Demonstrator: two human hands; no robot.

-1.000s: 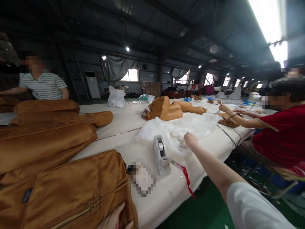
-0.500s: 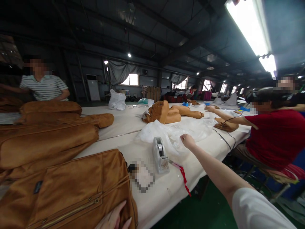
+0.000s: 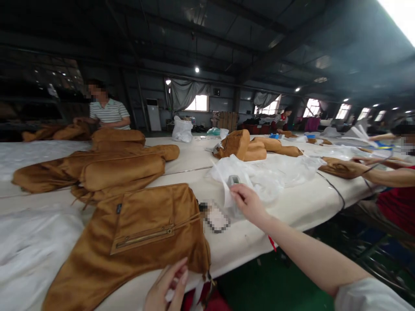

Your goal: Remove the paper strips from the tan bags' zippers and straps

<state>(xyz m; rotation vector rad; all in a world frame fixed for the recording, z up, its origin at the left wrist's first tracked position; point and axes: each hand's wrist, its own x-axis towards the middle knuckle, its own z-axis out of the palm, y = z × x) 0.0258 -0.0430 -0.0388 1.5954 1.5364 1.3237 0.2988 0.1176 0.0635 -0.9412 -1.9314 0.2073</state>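
A brown bag (image 3: pixel 145 224) with a zipped front pocket lies on the table in front of me. My left hand (image 3: pixel 168 285) is just off its lower edge, fingers loosely curled and thumb apart; a small pale spot shows between them, unclear. Farther out, my right hand (image 3: pixel 248 203) pinches the edge of a thin, translucent plastic bag (image 3: pixel 228 194), lifted in a narrow fold. Behind those fingers the grey tape dispenser (image 3: pixel 233 179) is mostly hidden. More crumpled clear plastic (image 3: pixel 275 172) spreads beyond. A blurred-out flat object (image 3: pixel 216 217) lies beside the brown bag.
Several brown bags (image 3: pixel 123 172) are piled at the left, with others (image 3: pixel 240 144) across the white-covered table (image 3: pixel 191 172). Clear plastic (image 3: pixel 32 250) covers the near left. A red ribbon (image 3: pixel 272 243) hangs at the edge. Co-workers (image 3: pixel 110 112) stand across and sit at right.
My right hand has come nearer and pulled up a fold of plastic in front of the tape dispenser. My left hand has come off the brown bag's surface. The view has turned right.
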